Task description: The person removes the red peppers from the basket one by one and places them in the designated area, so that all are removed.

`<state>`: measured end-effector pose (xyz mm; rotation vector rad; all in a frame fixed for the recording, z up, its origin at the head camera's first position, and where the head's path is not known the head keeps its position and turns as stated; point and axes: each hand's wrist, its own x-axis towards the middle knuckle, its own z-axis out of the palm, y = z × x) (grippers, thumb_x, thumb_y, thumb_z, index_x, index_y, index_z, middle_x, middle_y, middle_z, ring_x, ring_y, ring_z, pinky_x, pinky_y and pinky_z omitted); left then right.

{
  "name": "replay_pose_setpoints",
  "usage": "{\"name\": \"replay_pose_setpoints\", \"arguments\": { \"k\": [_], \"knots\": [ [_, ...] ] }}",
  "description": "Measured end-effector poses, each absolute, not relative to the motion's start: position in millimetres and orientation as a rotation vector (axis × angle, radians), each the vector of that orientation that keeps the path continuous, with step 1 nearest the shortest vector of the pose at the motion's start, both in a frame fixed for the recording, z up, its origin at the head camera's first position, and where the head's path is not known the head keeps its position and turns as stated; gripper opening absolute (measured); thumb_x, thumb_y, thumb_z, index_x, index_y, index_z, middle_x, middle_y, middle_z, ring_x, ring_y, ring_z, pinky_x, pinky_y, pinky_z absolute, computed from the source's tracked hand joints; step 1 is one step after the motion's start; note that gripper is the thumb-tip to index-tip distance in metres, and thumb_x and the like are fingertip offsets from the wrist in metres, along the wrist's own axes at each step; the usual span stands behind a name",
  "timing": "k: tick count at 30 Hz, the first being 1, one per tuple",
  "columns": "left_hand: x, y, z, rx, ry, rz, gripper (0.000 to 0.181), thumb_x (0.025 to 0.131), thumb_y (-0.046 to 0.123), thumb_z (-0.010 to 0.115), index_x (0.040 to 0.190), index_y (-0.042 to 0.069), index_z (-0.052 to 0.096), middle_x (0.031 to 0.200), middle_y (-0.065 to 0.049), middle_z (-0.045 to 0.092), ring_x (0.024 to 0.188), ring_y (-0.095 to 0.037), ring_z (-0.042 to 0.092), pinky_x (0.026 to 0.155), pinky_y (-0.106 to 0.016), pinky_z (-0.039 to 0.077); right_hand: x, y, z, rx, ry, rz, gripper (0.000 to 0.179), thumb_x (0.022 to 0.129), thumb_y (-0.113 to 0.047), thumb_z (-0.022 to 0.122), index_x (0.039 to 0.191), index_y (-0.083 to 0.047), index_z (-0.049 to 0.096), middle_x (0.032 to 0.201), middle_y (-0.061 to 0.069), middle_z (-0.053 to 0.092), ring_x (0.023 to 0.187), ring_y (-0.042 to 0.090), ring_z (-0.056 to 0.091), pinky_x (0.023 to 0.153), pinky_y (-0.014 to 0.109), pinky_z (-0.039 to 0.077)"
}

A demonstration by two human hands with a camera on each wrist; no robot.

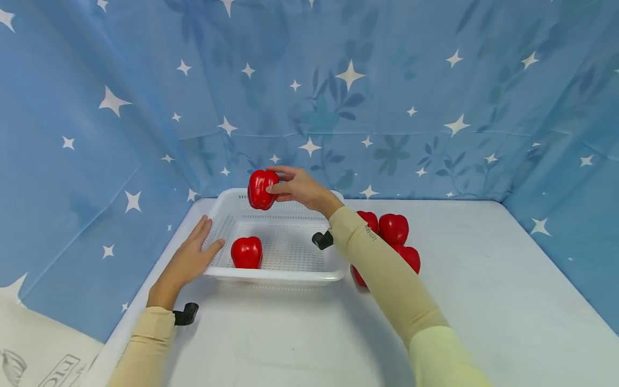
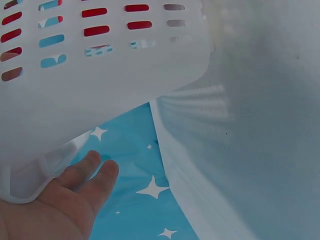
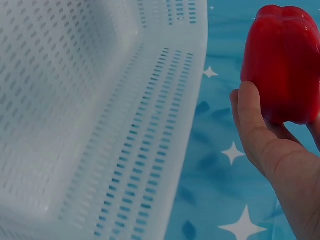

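Note:
A red bell pepper (image 1: 261,190) is gripped by my right hand (image 1: 301,188), held up over the back part of a white plastic basket (image 1: 275,275). In the right wrist view the thumb and fingers curl round the lower part of that bell pepper (image 3: 282,65). My left hand (image 1: 190,257) rests on the basket's left rim with its fingers extended. Inside the basket, near the front left, lies another red bell pepper (image 1: 247,252). The left wrist view shows the slotted basket wall (image 2: 110,65) close to the left hand (image 2: 70,200).
Several red bell peppers (image 1: 394,229) lie on the white table (image 1: 483,279) to the basket's right, partly hidden by the right sleeve (image 1: 387,269). A blue curtain (image 1: 309,97) with white stars hangs behind and along the sides.

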<state>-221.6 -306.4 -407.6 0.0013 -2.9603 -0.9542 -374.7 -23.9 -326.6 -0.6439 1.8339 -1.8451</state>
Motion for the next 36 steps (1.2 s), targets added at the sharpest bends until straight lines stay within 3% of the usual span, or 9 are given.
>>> {"name": "replay_pose_setpoints", "arguments": {
  "k": [9,15,24,32,36],
  "knots": [
    [-222.9,-307.0,-408.9,-0.03,-2.962,-0.941,0.085,0.111,0.048,0.05,0.17,0.001,0.01,0.178,-0.021,0.0,0.158,-0.055,0.011,0.115,-0.082,0.019,-372.2,7.9,-313.6,-0.639,1.815,-1.877,0.067,0.099,0.0,0.072,0.161,-0.006,0.047,0.154,0.018,0.053,0.13,0.039,0.061,0.104,0.049,0.058],
    [-220.0,-305.6,-408.2,-0.043,-2.953,-0.941,0.085,0.111,0.046,0.05,0.17,-0.001,0.01,0.177,-0.024,0.001,0.157,-0.057,0.012,0.112,-0.084,0.021,-369.6,33.0,-308.2,-0.605,1.861,-1.851,0.069,0.099,-0.001,0.072,0.162,-0.005,0.045,0.156,0.018,0.051,0.133,0.04,0.059,0.108,0.053,0.054],
    [-220.5,-306.6,-407.7,-0.051,-2.964,-0.93,0.086,0.111,0.047,0.049,0.169,-0.002,0.009,0.177,-0.026,0.0,0.156,-0.059,0.011,0.11,-0.085,0.023,-369.0,74.7,-306.6,-0.548,1.957,-1.825,0.07,0.098,-0.003,0.074,0.163,-0.008,0.046,0.157,0.017,0.05,0.133,0.04,0.059,0.1,0.044,0.06],
    [-220.5,-309.2,-408.7,-0.051,-2.964,-0.939,0.085,0.112,0.045,0.049,0.169,-0.002,0.007,0.176,-0.027,-0.002,0.156,-0.06,0.011,0.108,-0.085,0.024,-369.2,106.7,-312.5,-0.531,2.023,-1.797,0.073,0.099,-0.004,0.074,0.164,-0.008,0.043,0.158,0.018,0.049,0.133,0.041,0.059,0.108,0.053,0.054],
    [-220.8,-309.1,-409.1,-0.057,-2.963,-0.938,0.085,0.112,0.045,0.048,0.169,-0.002,0.007,0.176,-0.027,-0.002,0.155,-0.061,0.012,0.108,-0.086,0.025,-366.3,124.0,-314.3,-0.516,2.043,-1.783,0.073,0.099,-0.004,0.073,0.165,-0.007,0.041,0.158,0.02,0.048,0.133,0.041,0.058,0.103,0.047,0.058]
  ]
}}
